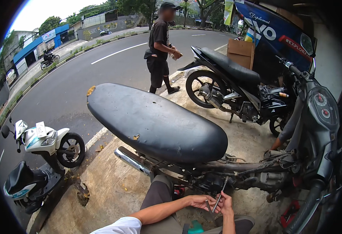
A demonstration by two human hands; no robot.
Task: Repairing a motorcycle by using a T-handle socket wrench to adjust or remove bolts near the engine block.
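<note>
White short sleeve, grey trousers with darker parts

The one head-worn fisheye view looks down and outward from near above the left hand and right hand, low in frame, across the seat at mid-picture to the road well beyond, with black rounding its corners.

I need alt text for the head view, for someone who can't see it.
Right hand holding a metal tool beside a motorcycle with a worn black seat, left hand close by. A white scooter stands left, near the road; beyond the seat, a second motorcycle and a person.
</note>
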